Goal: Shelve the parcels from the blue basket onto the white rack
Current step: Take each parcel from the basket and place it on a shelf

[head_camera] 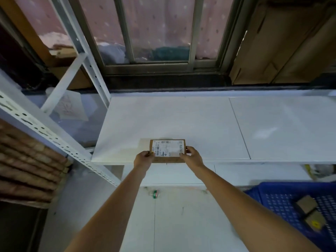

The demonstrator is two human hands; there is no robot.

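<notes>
A small brown cardboard parcel (168,149) with a white shipping label lies at the front edge of the white rack shelf (200,120). My left hand (143,158) grips its left end and my right hand (191,157) grips its right end, thumbs on top. The blue basket (269,197) stands on the floor at the lower right, with two brown parcels (307,204) (314,220) inside.
A perforated white rack upright (54,135) slants across the left. Behind the shelf is a window frame (160,68), with cardboard (283,42) at the right. Stacked brown items (27,166) sit at the left. A small bottle (154,194) lies on the floor tiles.
</notes>
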